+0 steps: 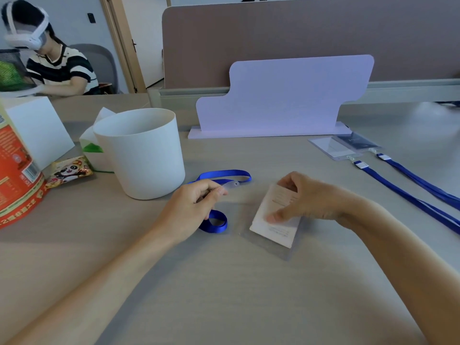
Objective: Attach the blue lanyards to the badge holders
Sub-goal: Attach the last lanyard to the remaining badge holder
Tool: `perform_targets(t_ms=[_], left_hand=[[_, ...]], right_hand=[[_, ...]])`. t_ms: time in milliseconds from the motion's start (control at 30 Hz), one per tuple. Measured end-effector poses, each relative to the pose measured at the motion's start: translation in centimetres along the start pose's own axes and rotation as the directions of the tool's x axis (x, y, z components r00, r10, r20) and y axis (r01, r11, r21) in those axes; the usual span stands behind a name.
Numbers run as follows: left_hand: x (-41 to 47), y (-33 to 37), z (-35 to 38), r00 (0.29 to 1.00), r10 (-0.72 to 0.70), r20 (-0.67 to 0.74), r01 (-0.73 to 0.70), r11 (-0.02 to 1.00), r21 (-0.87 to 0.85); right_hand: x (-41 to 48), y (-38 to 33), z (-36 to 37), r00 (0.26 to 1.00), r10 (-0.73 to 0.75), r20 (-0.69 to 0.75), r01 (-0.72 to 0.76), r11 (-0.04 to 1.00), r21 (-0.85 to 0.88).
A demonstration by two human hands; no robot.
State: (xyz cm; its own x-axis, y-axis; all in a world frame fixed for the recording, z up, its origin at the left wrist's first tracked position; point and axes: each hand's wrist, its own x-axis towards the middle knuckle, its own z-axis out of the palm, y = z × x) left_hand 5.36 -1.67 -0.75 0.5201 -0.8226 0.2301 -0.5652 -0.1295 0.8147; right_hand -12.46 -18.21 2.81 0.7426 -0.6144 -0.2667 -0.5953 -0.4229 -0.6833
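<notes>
A blue lanyard (225, 175) lies looped on the desk beside the white bucket. My left hand (194, 205) pinches its end, where a clear plastic strap tab sticks out past my fingertips; another blue loop curls under that hand. My right hand (303, 197) grips a clear badge holder (275, 227) with a white card inside, tilted just above the desk. The tab and the holder are apart. At the far right lie two badge holders (333, 148) with blue lanyards (408, 195) clipped to them.
A white bucket (142, 155) stands left of centre, with a tissue pack, a snack packet (71, 170) and an orange carton (15, 170) beyond it. A pale shaped board (286, 100) stands at the back. Another person sits far left.
</notes>
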Motion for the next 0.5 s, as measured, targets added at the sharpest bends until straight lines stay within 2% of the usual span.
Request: perform_targets(t_ms=[100,200,300,500], left_hand=[[-0.03,0.22,-0.19,1.000,-0.014,0.005,0.014,0.998,-0.061],[-0.06,0.42,-0.37,1.000,-0.029,-0.002,0.028,0.993,-0.112],[-0.13,0.64,-0.51,0.999,-0.034,0.003,0.034,0.990,-0.140],[-0.18,0.91,-0.67,0.998,-0.006,0.061,0.020,0.975,-0.222]], right_hand=[[0.09,0.22,-0.18,0.986,-0.155,-0.066,0.169,0.897,0.409],[0.29,0.22,-0.05,0.959,-0.210,-0.192,0.284,0.735,0.616],[0.48,0.12,0.34,0.934,-0.176,-0.310,0.348,0.644,0.682],[0.68,0.19,0.32,0.902,-0.113,-0.417,0.390,0.630,0.672]])
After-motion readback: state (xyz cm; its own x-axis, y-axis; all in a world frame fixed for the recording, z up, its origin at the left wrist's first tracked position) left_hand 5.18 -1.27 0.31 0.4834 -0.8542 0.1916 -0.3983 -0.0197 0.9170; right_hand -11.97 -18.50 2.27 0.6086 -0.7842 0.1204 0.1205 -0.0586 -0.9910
